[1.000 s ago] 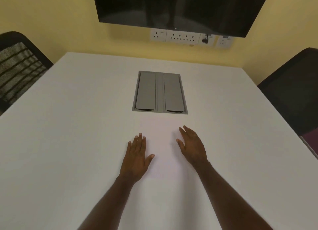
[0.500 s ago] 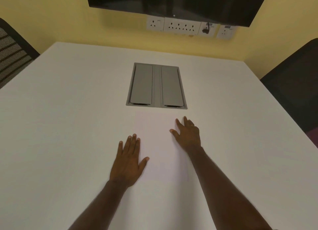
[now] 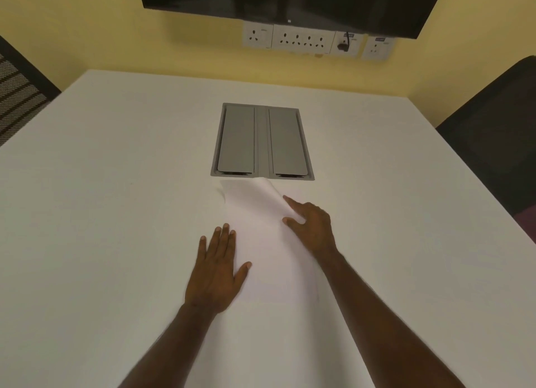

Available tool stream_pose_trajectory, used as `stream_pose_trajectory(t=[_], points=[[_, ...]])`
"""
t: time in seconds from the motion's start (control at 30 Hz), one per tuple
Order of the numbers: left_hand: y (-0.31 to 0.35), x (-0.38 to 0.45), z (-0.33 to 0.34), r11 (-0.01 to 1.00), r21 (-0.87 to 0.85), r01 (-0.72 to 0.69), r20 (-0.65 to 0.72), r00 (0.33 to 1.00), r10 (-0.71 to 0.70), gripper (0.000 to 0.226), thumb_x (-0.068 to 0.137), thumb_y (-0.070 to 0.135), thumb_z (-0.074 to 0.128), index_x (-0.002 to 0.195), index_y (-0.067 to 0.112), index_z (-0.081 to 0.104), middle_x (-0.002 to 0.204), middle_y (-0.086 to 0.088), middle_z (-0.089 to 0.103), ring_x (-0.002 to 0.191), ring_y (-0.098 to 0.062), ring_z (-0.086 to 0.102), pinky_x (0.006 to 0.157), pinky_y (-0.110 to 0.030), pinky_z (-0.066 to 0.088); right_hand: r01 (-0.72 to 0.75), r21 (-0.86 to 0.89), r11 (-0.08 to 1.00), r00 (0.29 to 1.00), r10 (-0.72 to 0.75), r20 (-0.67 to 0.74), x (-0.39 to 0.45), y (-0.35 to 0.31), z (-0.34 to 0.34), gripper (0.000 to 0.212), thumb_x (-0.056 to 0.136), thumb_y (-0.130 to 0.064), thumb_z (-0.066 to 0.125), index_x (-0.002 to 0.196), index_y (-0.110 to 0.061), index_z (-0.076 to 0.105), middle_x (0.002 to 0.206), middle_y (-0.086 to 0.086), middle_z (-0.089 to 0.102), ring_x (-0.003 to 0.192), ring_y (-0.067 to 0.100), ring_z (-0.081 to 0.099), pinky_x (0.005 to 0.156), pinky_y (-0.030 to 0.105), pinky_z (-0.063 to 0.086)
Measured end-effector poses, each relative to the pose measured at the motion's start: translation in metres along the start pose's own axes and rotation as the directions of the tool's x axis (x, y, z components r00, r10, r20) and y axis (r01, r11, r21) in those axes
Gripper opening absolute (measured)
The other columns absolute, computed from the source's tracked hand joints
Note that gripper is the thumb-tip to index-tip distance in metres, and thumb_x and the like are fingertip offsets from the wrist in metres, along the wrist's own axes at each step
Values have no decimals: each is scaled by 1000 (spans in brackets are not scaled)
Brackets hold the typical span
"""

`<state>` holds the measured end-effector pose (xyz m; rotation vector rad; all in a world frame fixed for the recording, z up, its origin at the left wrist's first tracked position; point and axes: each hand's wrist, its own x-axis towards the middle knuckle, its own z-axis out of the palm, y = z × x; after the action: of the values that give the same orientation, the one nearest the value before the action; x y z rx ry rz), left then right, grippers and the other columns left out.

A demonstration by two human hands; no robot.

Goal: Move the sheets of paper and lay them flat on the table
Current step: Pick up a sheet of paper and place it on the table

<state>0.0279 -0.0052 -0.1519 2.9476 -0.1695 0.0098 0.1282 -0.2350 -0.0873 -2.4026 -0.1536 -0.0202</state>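
Observation:
White sheets of paper (image 3: 261, 242) lie in a stack on the white table (image 3: 101, 213), just in front of the grey cable hatch. My left hand (image 3: 216, 268) rests flat, fingers together, on the stack's left edge. My right hand (image 3: 311, 228) grips the right edge of the top sheet (image 3: 252, 202) and lifts it, so that the sheet's far right corner curls up and toward the left. The sheets are almost the same colour as the table, so their outline is faint.
A grey two-lid cable hatch (image 3: 262, 142) is set into the table beyond the paper. Dark chairs stand at the left (image 3: 17, 97) and right (image 3: 499, 132). A black screen (image 3: 290, 1) and wall sockets (image 3: 301, 40) are on the yellow wall.
My right hand has taken hold of the top sheet's right edge and raised it, curling the far corner. The left hand stays flat on the stack.

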Motion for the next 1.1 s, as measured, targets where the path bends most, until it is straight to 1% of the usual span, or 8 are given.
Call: stream_pose_trajectory(t=[0.1, 0.2, 0.33, 0.5, 0.63, 0.8, 0.9, 1.1], points=[[-1, -2, -1, 998, -60, -12, -19, 1000, 10, 89, 95, 68, 8, 160, 7, 4, 168, -7, -4, 157, -22, -3, 128, -45, -1, -37, 408, 912, 996, 68, -61, -20, -18, -2, 77, 84, 0, 73, 151, -22, 43, 151, -4, 50, 140, 11, 46, 117, 31, 37], [-2, 0, -11, 903, -429, 29, -115, 990, -87, 81, 100, 53, 41, 158, 3, 14, 165, -4, 7, 156, -22, 11, 126, -35, 3, -20, 541, 841, 984, 111, -137, -40, -41, -8, 86, 83, 8, 71, 156, -17, 32, 158, -1, 40, 145, 13, 38, 118, 25, 34], [-8, 13, -67, 276, -932, 236, 128, 925, -358, 76, 100, 19, 61, 161, 17, 16, 162, -5, 36, 142, -15, 42, 116, -25, 28, 8, 591, 806, 989, 82, -125, -68, -76, -43, 96, 83, 6, 73, 157, -29, 24, 154, 4, 46, 133, 20, 54, 113, 25, 42], [4, 7, -165, -16, -967, 253, 252, 955, -157, 48, 83, 61, 67, 125, 38, 69, 121, 0, 75, 111, -19, 72, 97, -45, 53, 59, 561, 826, 995, -4, -99, -120, -108, -123, 105, 81, 0, 78, 157, -42, 18, 138, 11, 63, 102, 12, 71, 88, 19, 55], [51, -18, -230, -38, -961, 273, 273, 962, 11, 34, 80, 64, 68, 101, 40, 80, 111, 6, 78, 101, -10, 75, 78, -29, 59, -2, 534, 845, 1000, 3, -2, -180, -121, -200, 105, 81, -8, 81, 156, -46, 18, 107, -21, 75, 101, 7, 72, 82, 22, 58], [132, -68, -278, 164, -959, 231, 270, 920, 284, 38, 75, 46, 81, 102, 19, 80, 102, -3, 79, 84, -13, 75, 68, -22, 58, -108, 372, 922, 988, 57, 144, -268, -125, -307, 104, 79, -19, 83, 153, -53, 19, 123, -7, 72, 110, 16, 70, 107, 46, 48], [186, -97, -294, 251, -953, 168, 249, 907, 338, 44, 55, 48, 90, 85, 17, 82, 77, -1, 76, 62, -9, 68, 55, -18, 53, -169, 289, 942, 973, 112, 204, -319, -113, -366, 101, 81, -14, 81, 155, -48, 20, 122, -1, 73, 109, 19, 71, 109, 47, 47], [279, -147, -274, 389, -915, 104, 270, 875, 402, 10, 77, 22, 84, 79, 13, 80, 63, -3, 70, 52, -11, 60, 48, -21, 50, -331, 216, 919, 899, 237, 367, -388, -66, -443, 92, 83, -8, 79, 152, -47, 31, 137, -8, 64, 120, 15, 65, 102, 39, 54]])
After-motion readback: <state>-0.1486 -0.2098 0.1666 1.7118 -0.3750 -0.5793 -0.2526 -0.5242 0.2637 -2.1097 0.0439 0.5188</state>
